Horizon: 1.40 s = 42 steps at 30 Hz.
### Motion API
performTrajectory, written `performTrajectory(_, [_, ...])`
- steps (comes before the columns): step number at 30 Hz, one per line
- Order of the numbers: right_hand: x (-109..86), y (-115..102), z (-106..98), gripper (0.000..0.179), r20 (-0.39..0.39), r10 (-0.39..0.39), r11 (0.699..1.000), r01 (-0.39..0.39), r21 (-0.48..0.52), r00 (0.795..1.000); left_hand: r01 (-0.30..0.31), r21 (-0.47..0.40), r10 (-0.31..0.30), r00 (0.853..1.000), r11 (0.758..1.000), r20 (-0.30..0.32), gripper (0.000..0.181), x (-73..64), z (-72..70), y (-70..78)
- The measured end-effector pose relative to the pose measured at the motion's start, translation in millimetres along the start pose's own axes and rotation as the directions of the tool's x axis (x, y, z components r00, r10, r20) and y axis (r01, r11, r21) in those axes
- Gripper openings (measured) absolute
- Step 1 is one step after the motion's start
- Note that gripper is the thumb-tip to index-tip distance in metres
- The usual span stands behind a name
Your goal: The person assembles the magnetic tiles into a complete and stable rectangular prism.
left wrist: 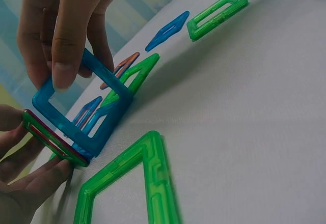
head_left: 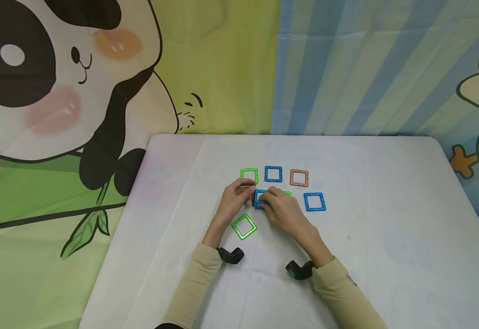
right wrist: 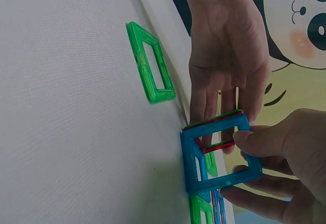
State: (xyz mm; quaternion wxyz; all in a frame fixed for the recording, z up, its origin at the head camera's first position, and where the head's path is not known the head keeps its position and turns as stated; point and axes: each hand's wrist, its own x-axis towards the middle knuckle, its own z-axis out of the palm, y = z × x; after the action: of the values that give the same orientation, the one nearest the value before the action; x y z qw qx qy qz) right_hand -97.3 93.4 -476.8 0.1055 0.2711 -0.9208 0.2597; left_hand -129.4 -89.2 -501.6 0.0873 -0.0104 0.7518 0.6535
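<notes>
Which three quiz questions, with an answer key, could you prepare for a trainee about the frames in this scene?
1. Choose: the right hand pinches a frame that is A) orange, B) blue, C) green.
2. True or false: in the head view, the green frame nearest the person stands upright.
3. Complete: in the head view, the far blue frame lies between the far green frame and the ____.

Key: 1. B; 2. false, it lies flat on the table; 3. orange frame.
</notes>
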Motion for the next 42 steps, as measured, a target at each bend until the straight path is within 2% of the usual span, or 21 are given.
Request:
performTrajectory(11, [2.4, 0, 3, 0.014, -0.026, -0.007, 1.000, 0.008, 0.028, 1.000, 0.011, -0.002, -0.011, 1.000, 1.000, 0.001, 0.030, -0.2, -0.1, 1.5])
performTrajectory(18, [-2.2, 4, 1, 0.026, 0.025, 0.047, 0.995, -0.049, 0.092, 0.999, 0.017, 0.000, -0.017, 1.000, 1.000, 0.011, 0.031, -1.1, -0.3, 0.5])
performTrajectory(21, [-11.2, 11, -5, 0.032, 0.030, 0.096, 0.988, -0.099, 0.120, 0.995, 0.019, 0.009, -0.019, 1.000, 1.000, 0.018, 0.031, -0.1, 1.3, -0.8])
performTrajectory(24, [-23.6, 20, -14, 0.031, 0.027, 0.147, 0.981, -0.149, 0.128, 0.989, 0.035, 0.010, -0.035, 0.999, 0.999, 0.015, 0.029, 1.2, 1.5, -2.1])
performTrajectory(32, [-51.4, 36, -30, 0.021, 0.076, 0.226, 0.971, -0.231, 0.067, 0.971, 0.046, -0.006, -0.046, 0.999, 0.999, 0.005, 0.028, 1.2, 0.3, -1.4])
performTrajectory(37, [-64.9, 43, -32, 0.020, 0.131, 0.219, 0.973, -0.226, 0.041, 0.967, 0.045, 0.010, -0.045, 0.999, 0.999, 0.007, 0.030, 0.4, 1.4, -0.7])
performTrajectory(42, [-72.8, 48, -30, 0.018, 0.159, 0.174, 0.982, -0.183, 0.041, 0.972, 0.045, 0.018, -0.045, 0.999, 0.999, -0.004, 0.028, 0.5, 2.3, -0.9])
